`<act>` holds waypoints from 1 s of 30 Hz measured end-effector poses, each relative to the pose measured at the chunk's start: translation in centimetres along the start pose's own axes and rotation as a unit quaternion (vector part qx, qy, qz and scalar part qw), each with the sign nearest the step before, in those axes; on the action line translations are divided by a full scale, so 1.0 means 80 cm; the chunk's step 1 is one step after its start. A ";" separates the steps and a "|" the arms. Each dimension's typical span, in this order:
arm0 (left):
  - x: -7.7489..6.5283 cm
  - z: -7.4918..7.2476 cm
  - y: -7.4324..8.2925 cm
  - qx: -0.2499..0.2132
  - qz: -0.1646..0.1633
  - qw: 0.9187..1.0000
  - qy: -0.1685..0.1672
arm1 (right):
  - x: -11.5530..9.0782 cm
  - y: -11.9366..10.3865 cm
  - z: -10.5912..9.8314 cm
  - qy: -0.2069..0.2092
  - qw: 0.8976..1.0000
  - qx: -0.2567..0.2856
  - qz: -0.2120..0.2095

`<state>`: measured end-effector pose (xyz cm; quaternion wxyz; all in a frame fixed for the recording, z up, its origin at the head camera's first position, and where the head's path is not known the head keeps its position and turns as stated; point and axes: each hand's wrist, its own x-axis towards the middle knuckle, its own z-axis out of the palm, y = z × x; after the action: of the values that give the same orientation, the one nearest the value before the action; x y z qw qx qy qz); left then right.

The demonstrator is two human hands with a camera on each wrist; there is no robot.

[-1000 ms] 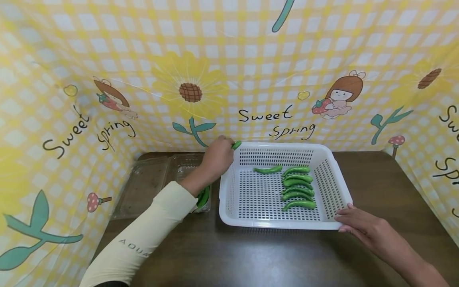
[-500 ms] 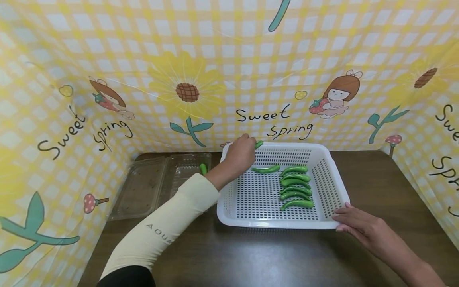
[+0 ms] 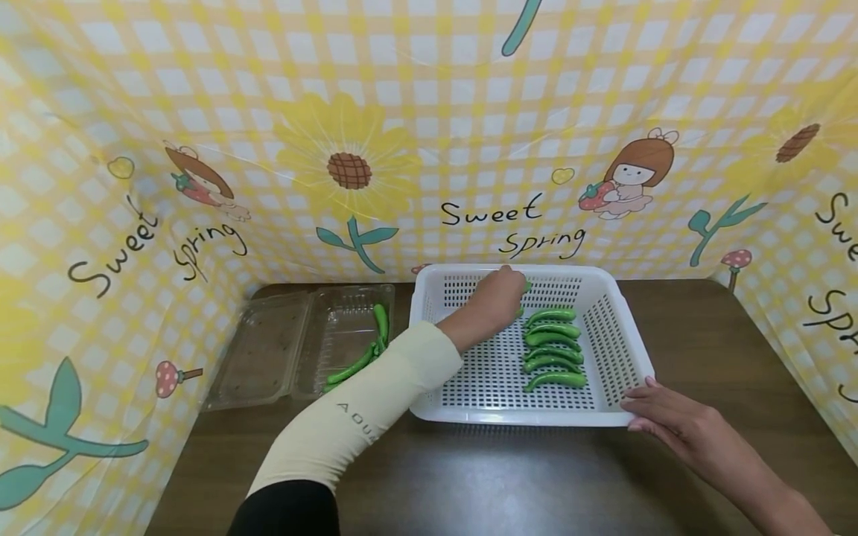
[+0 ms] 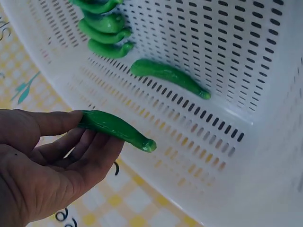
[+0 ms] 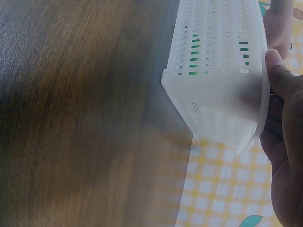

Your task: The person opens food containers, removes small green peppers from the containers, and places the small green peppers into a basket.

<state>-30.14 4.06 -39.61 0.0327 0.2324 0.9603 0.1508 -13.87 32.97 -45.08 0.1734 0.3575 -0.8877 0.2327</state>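
Note:
In the left wrist view my left hand (image 4: pixel 61 161) pinches a green chili pepper (image 4: pixel 116 128) between thumb and fingers, over the back part of a white perforated basket (image 3: pixel 529 418). Below it a single chili pepper (image 4: pixel 168 78) lies on the basket floor; in the head view my left hand (image 3: pixel 492 301) mostly hides it. To the right, several more chilies (image 3: pixel 555 339) lie side by side in a column. My right hand (image 3: pixel 677 417) grips the basket's front right corner, its thumb (image 5: pixel 277 64) against the rim in the right wrist view.
Left of the basket stands a clear plastic box (image 3: pixel 331 320) holding several green chilies (image 3: pixel 355 365), partly behind my left sleeve (image 3: pixel 375 402). Its flat lid (image 3: pixel 264 350) lies opened to the left. A yellow checked cloth (image 3: pixel 469 149) walls the brown table (image 3: pixel 482 476) at back and sides.
My left hand has carried the chili rightward from beside the box to over the basket, uncovering the chilies in the box. The right hand has stayed at the basket corner.

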 end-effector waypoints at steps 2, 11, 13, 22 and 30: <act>0.003 0.006 0.005 -0.010 0.001 1.000 -0.015 | -0.001 0.000 -0.001 -0.001 1.000 0.000 0.004; 0.004 0.036 0.009 -0.005 -0.023 0.996 -0.083 | -0.002 0.000 -0.001 -0.003 1.000 0.001 0.007; 0.005 0.046 0.006 0.013 -0.017 0.995 -0.095 | -0.002 0.000 -0.001 -0.005 1.000 0.002 0.009; 0.004 0.074 -0.002 0.061 0.010 0.993 -0.102 | 0.001 -0.001 0.001 -0.002 1.000 0.001 0.004; 0.006 0.078 0.002 0.095 -0.019 0.991 -0.097 | -0.001 0.000 0.001 -0.006 1.000 0.002 0.010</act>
<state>-29.66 6.08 -45.50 0.1060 0.2293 0.9669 0.0349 -13.81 33.00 -45.17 0.1651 0.3500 -0.8918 0.2342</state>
